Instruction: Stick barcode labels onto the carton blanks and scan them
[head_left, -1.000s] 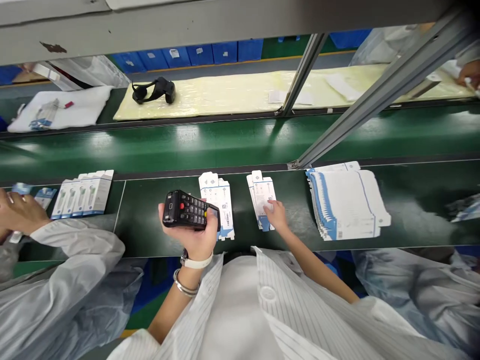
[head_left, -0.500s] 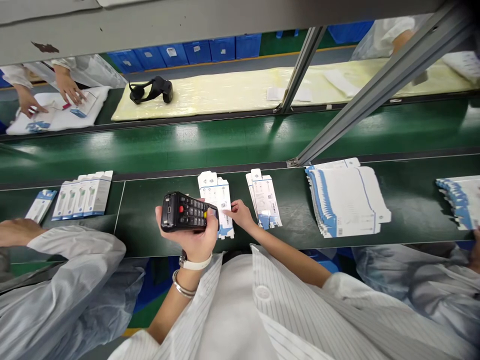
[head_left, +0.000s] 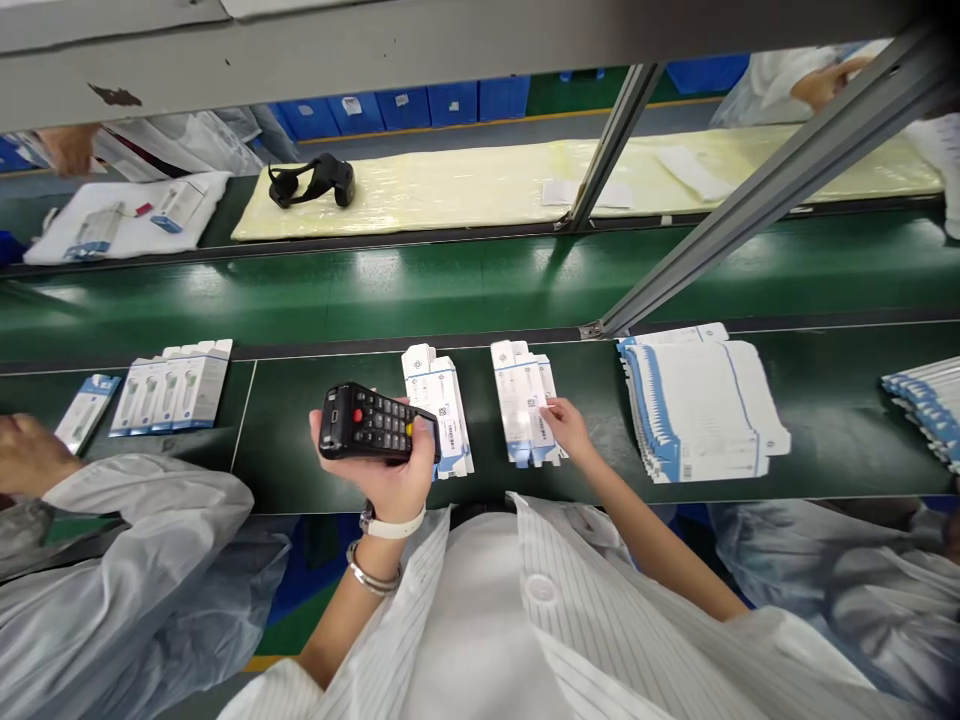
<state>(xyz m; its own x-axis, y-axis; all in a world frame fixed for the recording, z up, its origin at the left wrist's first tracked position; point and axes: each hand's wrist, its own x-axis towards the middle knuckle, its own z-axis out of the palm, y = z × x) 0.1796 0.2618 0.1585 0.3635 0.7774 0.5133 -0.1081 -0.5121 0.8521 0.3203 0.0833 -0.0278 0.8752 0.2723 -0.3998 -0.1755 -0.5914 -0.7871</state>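
My left hand (head_left: 390,485) is wrapped round a black handheld scanner (head_left: 375,425) with a keypad, its thumb near the yellow button. Partly behind the scanner lies a small pile of flat white and blue cartons (head_left: 450,400). To the right of that, my right hand (head_left: 564,425) pinches the right edge of a flat carton on a second small pile (head_left: 517,400). Both piles lie on the green work surface (head_left: 292,370). A larger fanned stack of flat cartons (head_left: 697,410) sits farther right, apart from my hands.
Boxes with green pictures (head_left: 176,390) stand at the left, beside a co-worker's hand (head_left: 34,455). A metal strut (head_left: 720,210) slants across the right. Beyond the green belt (head_left: 450,290), black goggles (head_left: 315,182) lie on a yellow-covered strip. More cartons (head_left: 930,400) lie far right.
My right hand has moved right from the near pile to the second pile, where a carton now lies on top. My left hand still holds the scanner. Across the belt, a person's hands have lifted off the white cloth.
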